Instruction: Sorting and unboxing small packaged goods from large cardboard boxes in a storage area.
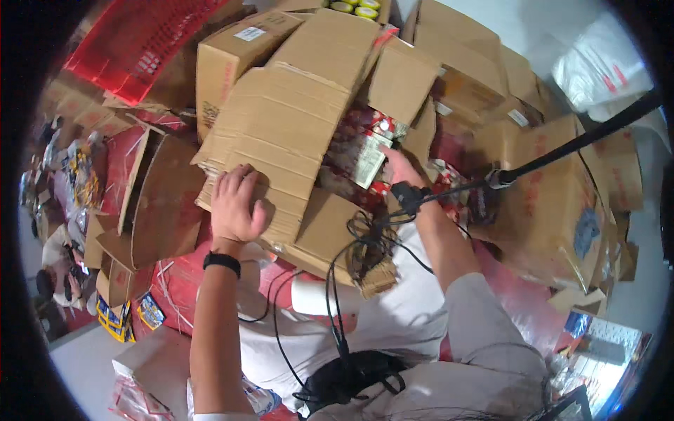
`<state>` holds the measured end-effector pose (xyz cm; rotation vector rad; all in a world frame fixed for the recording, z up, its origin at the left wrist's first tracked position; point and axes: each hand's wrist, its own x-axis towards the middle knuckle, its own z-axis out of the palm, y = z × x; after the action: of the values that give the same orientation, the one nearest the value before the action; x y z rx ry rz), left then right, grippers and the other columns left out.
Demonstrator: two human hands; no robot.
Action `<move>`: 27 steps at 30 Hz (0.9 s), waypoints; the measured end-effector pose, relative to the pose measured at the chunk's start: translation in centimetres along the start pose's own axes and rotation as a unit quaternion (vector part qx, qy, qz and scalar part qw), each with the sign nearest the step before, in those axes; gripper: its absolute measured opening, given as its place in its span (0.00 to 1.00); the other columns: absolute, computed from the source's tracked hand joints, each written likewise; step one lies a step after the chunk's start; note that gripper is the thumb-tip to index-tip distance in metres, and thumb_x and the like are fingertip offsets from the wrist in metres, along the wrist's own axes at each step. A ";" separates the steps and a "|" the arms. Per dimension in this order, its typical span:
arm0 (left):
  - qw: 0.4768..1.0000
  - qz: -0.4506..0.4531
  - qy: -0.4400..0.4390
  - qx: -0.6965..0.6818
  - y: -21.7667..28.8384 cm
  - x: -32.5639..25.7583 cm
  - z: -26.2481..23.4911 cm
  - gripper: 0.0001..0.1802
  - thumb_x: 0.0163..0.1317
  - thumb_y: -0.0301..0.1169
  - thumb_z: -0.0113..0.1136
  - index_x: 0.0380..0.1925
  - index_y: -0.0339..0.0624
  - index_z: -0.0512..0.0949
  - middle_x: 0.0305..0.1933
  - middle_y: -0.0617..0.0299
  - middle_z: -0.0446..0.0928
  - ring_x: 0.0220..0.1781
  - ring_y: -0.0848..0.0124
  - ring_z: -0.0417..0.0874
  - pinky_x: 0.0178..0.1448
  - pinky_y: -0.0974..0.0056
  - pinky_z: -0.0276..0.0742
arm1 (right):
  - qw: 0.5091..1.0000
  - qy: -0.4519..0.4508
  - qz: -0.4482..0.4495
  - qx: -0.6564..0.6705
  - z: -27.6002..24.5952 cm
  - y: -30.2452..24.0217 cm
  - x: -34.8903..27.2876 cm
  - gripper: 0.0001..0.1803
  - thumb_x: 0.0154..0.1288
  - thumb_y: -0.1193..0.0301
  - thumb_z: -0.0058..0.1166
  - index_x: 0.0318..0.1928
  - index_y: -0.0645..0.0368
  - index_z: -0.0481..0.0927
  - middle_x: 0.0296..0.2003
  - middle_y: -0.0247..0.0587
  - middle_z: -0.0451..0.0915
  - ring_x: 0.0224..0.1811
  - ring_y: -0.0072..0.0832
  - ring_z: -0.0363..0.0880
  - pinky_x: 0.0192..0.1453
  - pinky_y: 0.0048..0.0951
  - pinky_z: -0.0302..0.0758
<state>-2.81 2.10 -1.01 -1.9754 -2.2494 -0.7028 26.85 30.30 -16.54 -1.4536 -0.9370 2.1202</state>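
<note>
The left hand [235,203] lies flat, fingers spread, on a big cardboard flap [281,133] of an open box [319,231] in the middle of the scene. Its grip is released: the palm presses on the flap near the flap's left edge, and nothing is closed in it. A black band [222,262] sits on that wrist.

The right hand [399,168] reaches into the box's opening, to the right of the flap. It touches a packet with a pale label [368,160] among red packs [379,126] inside; whether its grip is clenched on the packet or just resting against it I cannot tell, since the fingers are partly hidden. A small black device [409,196] is strapped at that wrist, with black cables [337,295] hanging from it toward the near edge.

A black pole [576,144] runs from the far right down to the wrist area. More brown boxes [554,203] stand to the right, and another box [235,52] sits far left of the flap. A red basket [133,42] lies at the far left corner. An opened box [158,196] stands left of the left hand, with bright packets [116,316] scattered below it at the near left. A white bag [604,67] lies at the far right.
</note>
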 end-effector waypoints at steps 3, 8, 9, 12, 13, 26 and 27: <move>1.000 -0.011 -0.010 0.017 0.0 -0.1 0.0 0.32 0.51 0.44 0.53 0.56 0.39 0.76 0.63 0.47 0.73 0.68 0.49 0.70 0.76 0.44 0.57 | 0.958 0.030 -0.117 -0.261 0.5 4.4 3.9 0.37 0.60 0.54 0.69 0.64 0.62 0.75 0.59 0.50 0.78 0.63 0.37 0.73 0.66 0.36 0.67; 0.999 -0.015 -0.030 0.023 -0.3 0.1 0.0 0.33 0.52 0.46 0.52 0.56 0.39 0.76 0.63 0.48 0.73 0.69 0.50 0.69 0.76 0.44 0.55 | 0.990 0.093 -0.059 -0.089 0.9 7.2 8.4 0.31 0.63 0.55 0.67 0.61 0.61 0.78 0.59 0.40 0.78 0.59 0.32 0.74 0.65 0.37 0.69; 0.999 -0.018 -0.035 0.026 -0.3 0.0 0.0 0.34 0.51 0.46 0.52 0.57 0.39 0.76 0.63 0.48 0.73 0.69 0.50 0.69 0.76 0.44 0.55 | 0.994 0.083 -0.045 -0.059 0.9 7.4 9.3 0.27 0.68 0.59 0.63 0.63 0.56 0.76 0.57 0.33 0.79 0.57 0.29 0.76 0.64 0.35 0.70; 0.998 -0.021 -0.053 0.029 -0.1 0.3 -0.1 0.34 0.51 0.46 0.53 0.57 0.39 0.76 0.64 0.48 0.73 0.69 0.49 0.69 0.76 0.43 0.55 | 0.997 0.012 -0.028 0.072 0.5 7.9 11.4 0.35 0.69 0.55 0.58 0.70 0.58 0.68 0.69 0.40 0.69 0.70 0.38 0.66 0.70 0.38 0.65; 0.997 -0.024 -0.063 0.026 -0.1 0.4 -0.2 0.34 0.51 0.46 0.53 0.57 0.38 0.75 0.64 0.47 0.72 0.69 0.49 0.69 0.76 0.43 0.55 | 0.995 -0.002 -0.027 0.101 0.5 8.0 12.1 0.32 0.69 0.57 0.58 0.68 0.58 0.69 0.67 0.40 0.71 0.68 0.38 0.68 0.69 0.38 0.66; 0.994 0.001 -0.102 0.039 -0.1 0.9 -0.1 0.35 0.53 0.45 0.52 0.59 0.37 0.73 0.65 0.45 0.71 0.69 0.45 0.69 0.75 0.40 0.54 | 0.879 -0.122 -0.407 -0.215 4.2 8.5 13.3 0.20 0.73 0.72 0.46 0.63 0.63 0.73 0.59 0.39 0.77 0.63 0.34 0.72 0.69 0.33 0.67; 0.994 -0.002 -0.102 0.042 -0.1 0.9 -0.1 0.35 0.53 0.45 0.52 0.59 0.37 0.73 0.65 0.45 0.71 0.69 0.45 0.69 0.75 0.40 0.53 | 0.914 -0.138 -0.356 -0.133 4.2 8.9 14.3 0.20 0.74 0.70 0.46 0.63 0.62 0.74 0.59 0.37 0.78 0.63 0.31 0.72 0.68 0.32 0.68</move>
<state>-3.13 2.85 -0.64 -2.0884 -2.3509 -0.4149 17.96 32.21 -31.28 -0.7242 -1.6172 1.6916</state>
